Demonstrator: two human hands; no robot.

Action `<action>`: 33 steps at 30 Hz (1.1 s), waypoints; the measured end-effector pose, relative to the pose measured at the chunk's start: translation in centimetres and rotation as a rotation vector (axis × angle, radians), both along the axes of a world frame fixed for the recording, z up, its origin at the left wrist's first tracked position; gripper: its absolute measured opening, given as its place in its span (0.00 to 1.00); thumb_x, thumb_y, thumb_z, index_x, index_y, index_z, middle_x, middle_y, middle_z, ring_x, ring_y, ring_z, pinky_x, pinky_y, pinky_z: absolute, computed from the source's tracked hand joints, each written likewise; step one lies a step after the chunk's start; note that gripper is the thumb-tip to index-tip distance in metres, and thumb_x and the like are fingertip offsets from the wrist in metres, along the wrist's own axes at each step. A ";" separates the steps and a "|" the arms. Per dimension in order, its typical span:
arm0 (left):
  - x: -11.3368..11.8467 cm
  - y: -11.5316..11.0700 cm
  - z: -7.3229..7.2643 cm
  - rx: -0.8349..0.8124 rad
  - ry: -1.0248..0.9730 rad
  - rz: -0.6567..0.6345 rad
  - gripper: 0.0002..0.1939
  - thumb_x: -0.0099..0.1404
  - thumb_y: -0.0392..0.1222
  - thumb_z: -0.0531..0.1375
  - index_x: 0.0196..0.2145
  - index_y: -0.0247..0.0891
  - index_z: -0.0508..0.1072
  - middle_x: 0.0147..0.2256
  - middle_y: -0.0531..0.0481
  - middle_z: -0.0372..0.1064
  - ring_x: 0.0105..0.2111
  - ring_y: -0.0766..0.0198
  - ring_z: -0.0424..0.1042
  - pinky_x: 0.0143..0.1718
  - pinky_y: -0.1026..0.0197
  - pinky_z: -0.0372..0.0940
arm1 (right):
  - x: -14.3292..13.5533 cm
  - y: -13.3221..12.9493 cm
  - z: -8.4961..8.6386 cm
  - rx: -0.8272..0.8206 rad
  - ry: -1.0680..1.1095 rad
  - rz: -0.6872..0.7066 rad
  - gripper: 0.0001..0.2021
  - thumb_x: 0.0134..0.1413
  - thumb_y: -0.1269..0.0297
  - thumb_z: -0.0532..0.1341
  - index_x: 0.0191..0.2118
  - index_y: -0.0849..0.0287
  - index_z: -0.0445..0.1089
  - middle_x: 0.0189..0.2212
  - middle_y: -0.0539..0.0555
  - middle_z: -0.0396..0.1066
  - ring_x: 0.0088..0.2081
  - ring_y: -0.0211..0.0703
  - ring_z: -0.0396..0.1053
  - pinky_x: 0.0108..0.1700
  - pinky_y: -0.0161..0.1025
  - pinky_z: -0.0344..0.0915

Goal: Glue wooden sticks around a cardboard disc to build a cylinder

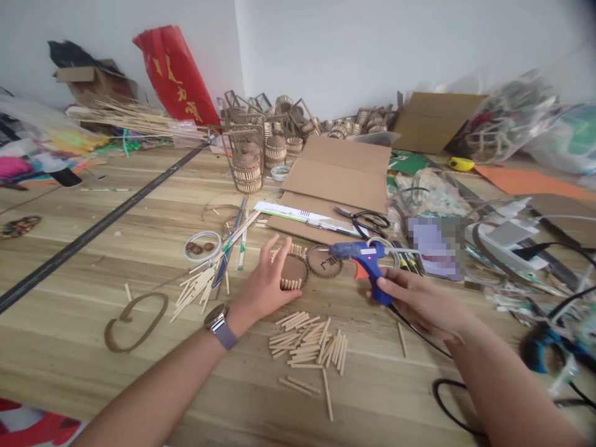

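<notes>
My right hand (414, 295) is wrapped around the handle of a blue glue gun (357, 249). The gun's nozzle points left, above a round cardboard disc with dark lettering (325, 263). Fingers and thumb apart, my left hand (267, 279) hovers at the side of another cardboard disc (294, 270), which has short wooden sticks standing along parts of its rim. I cannot tell whether the hand touches this disc, and it hides the disc's left side. Closer to me lies a loose pile of short wooden sticks (307, 341).
Black-handled scissors (370, 220) and a ruler (298, 213) rest on cardboard sheets (338, 171). Left are longer sticks (198, 288), a tape roll (202, 246) and a curled brown strip (135, 320). Small wooden buckets (246, 167) stand behind. A power strip (503, 233) and cables lie right.
</notes>
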State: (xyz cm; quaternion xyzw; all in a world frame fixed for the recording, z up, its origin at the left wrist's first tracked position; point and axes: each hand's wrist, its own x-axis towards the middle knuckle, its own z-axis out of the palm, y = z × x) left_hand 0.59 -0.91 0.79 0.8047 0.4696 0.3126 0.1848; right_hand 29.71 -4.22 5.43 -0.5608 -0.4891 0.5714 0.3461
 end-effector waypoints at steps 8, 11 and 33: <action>0.0 0.0 0.1 -0.015 0.003 0.004 0.59 0.50 0.37 0.72 0.67 0.52 0.38 0.67 0.36 0.37 0.64 0.36 0.52 0.56 0.36 0.64 | 0.3 0.2 -0.3 0.074 0.128 -0.188 0.23 0.37 0.46 0.73 0.37 0.55 0.71 0.32 0.54 0.72 0.33 0.44 0.72 0.28 0.36 0.69; 0.0 0.0 0.1 -0.019 -0.011 0.007 0.60 0.49 0.36 0.72 0.67 0.51 0.39 0.67 0.36 0.37 0.64 0.36 0.53 0.56 0.37 0.64 | 0.0 0.0 0.1 0.087 0.168 -0.216 0.23 0.37 0.47 0.73 0.37 0.53 0.71 0.31 0.52 0.71 0.31 0.44 0.70 0.30 0.38 0.69; -0.2 0.1 -0.3 0.007 0.010 0.010 0.60 0.51 0.37 0.72 0.68 0.50 0.35 0.67 0.37 0.37 0.66 0.39 0.46 0.60 0.38 0.60 | -4.2 -1.1 -1.6 0.324 -0.398 0.243 0.23 0.53 0.47 0.61 0.48 0.56 0.77 0.41 0.55 0.80 0.40 0.54 0.76 0.45 0.49 0.72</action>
